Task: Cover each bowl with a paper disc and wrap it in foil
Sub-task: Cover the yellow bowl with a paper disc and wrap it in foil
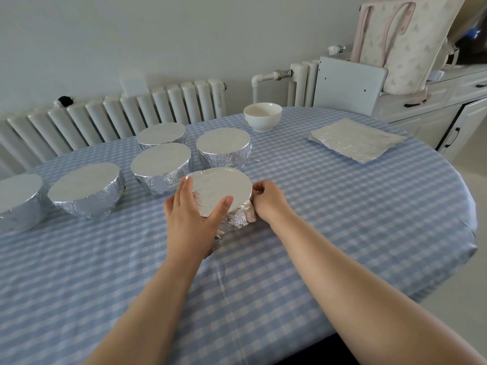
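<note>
A foil-covered bowl stands in the middle of the table, its foil crumpled down the near side. My left hand lies against its left and near edge, fingers fairly straight, thumb up on the rim. My right hand is at the bowl's right side with curled fingers pinching the foil there. Several foil-wrapped bowls stand to the left and behind, such as one and another. A bare white bowl sits at the far side. A stack of foil sheets lies flat at the right.
The table wears a blue-and-white checked cloth. A white radiator runs along the wall behind it. At the back right stands a white cabinet with a patterned bag on it.
</note>
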### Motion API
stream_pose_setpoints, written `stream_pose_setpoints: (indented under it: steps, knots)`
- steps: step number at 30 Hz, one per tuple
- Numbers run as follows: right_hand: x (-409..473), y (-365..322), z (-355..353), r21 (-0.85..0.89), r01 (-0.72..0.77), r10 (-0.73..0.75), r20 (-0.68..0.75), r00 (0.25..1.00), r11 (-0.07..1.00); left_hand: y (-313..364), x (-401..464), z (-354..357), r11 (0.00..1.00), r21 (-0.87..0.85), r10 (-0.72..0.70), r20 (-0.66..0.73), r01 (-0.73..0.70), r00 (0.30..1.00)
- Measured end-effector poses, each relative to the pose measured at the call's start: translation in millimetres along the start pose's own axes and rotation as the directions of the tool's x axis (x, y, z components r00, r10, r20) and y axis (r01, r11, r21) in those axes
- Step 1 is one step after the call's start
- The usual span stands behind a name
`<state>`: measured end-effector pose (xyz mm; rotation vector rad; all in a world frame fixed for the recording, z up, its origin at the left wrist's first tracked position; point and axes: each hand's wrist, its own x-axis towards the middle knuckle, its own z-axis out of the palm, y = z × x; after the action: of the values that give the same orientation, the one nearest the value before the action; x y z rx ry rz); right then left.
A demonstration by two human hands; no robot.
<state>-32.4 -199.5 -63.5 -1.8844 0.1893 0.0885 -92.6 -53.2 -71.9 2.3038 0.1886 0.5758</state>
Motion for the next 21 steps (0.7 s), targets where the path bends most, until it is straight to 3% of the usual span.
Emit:
stream_pose_setpoints:
  steps: [3,11,17,21]
  knots:
    - [2.0,0.3,-2.6,0.048,-0.02,0.019,0.03,0.999,0.999,1.9,-0.6,-0.4,1.0,-0.003,0.005,0.003,-0.005,1.0]
    - [-4.8,5.5,-17.7,0.423,-0.217,0.17,0.145,0.975,0.88,1.6,0.9,-1.7,1.0,-0.011,0.012,0.021,-0.012,1.0]
    - [-19.8,-7.4,-24.0,0.265,-0.053,0.02,0.126,0.992,0.963,2.3,0.9,-1.7,1.0,-0.008,0.021,0.027,-0.021,0.999]
    - [-18.6,-6.2,-17.8,0.247,-0.059,0.031,0.113,0.993,0.967,0.5,1.7,-0.6,1.0,-0.01,0.023,0.02,-0.023,1.0]
